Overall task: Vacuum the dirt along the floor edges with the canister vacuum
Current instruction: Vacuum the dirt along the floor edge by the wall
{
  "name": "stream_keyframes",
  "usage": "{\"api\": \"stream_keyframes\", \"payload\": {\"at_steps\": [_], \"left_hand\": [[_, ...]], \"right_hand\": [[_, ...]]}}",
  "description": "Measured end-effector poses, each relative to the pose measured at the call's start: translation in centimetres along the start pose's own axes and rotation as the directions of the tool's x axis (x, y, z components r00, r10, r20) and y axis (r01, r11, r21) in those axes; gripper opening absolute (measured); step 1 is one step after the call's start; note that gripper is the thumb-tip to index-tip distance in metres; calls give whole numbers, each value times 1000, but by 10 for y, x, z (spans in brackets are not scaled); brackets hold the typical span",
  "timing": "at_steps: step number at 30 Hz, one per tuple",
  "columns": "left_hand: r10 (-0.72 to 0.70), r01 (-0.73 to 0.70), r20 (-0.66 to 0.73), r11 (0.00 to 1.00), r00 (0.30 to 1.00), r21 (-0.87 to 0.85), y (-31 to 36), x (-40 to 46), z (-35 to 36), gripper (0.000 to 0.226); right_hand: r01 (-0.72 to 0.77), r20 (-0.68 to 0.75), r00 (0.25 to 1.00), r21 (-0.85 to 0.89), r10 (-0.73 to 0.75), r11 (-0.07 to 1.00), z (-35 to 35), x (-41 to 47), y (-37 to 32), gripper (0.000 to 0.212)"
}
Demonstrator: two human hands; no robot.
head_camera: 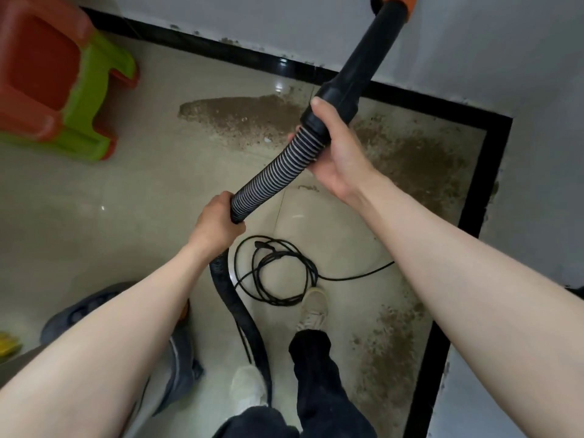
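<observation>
We look down on a pale tiled floor (132,216) boxed in by a black baseboard (240,58) under grey walls (474,42), and the dirt (240,116) lies in brown patches along those edges: one broad smear near the far baseboard, more scattered down the right side toward our feet. Up in the left corner sits an orange and green plastic stool (60,77). At lower left, half hidden under our forearm, we catch the grey body of the canister vacuum (177,358).

Now the hose (268,172): ribbed, black and silver, running up from the floor between our hands into a smooth black wand (363,58), which tilts up out of view at the top edge beside an orange part. Our right hand (335,153) wraps the hose just below the black cuff, fingers (292,137) curled round the far side. Our left hand (215,222) grips the hose lower down, fist closed round it.

Below, a black power cord (275,273) lies in loose coils, just beyond our pale shoes (313,308).
</observation>
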State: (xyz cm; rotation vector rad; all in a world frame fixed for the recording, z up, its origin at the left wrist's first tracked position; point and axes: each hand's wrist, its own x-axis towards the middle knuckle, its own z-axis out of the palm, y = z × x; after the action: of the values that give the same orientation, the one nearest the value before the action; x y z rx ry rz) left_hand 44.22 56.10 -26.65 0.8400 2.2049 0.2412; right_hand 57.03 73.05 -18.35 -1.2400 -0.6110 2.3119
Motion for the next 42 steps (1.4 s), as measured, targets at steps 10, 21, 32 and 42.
{"api": "stream_keyframes", "payload": {"at_steps": [10, 21, 32, 42], "left_hand": [[-85, 87, -108, 996, 990, 18, -19, 5, -16, 43], [32, -29, -21, 993, 999, 112, -65, 15, 10, 41], [201, -195, 47, 976, 979, -98, -134, 96, 54, 52], [181, -87, 390, 965, 903, -247, -157, 185, 105, 41]], "right_hand": [[-4, 31, 1000, -49, 5, 999, 21, 9, 15, 52], [129, -6, 990, -352, -140, 927, 19, 35, 65, 27], [342, 46, 915, -617, -401, 709, 24, 114, 123, 45], [487, 243, 824, -764, -511, 423, -24, 197, 196, 56]]}}
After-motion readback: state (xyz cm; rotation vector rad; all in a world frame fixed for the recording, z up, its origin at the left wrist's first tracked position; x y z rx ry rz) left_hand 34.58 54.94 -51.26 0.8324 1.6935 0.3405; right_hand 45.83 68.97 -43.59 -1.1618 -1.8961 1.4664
